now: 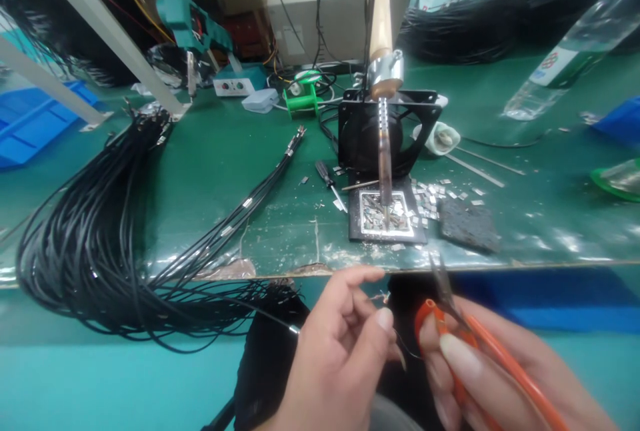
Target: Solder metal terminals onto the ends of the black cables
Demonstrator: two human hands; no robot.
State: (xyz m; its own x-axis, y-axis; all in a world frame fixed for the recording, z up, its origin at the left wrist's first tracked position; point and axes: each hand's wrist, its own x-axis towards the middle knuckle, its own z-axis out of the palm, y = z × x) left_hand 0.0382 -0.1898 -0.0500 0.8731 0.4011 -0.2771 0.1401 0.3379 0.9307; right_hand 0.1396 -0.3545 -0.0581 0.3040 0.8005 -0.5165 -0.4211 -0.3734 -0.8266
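The green workbench [210, 171] is carrying a large coiled bundle of black cables [90, 244] at the left. A smaller group of cables [250, 201] is lying fanned out from it, with metal ends [296, 140] already fitted. A black fan [370, 131] is standing behind a clamped soldering iron [384, 151], whose tip is pointing down into a tray [354, 214] of metal scraps.

Judging from this layout, only a few cables are looking finished and most of the bundle is waiting.

Below the bench edge, the left hand [340, 351] is curling inward. Its thumb and forefinger are pinching one thin black cable [280, 321] just behind its bare tip [383, 296]. The right hand [500, 371] is closing around orange-handled snips [445, 294], with the blades pointing up just beside that tip. Whether the blades are touching it cannot be told.
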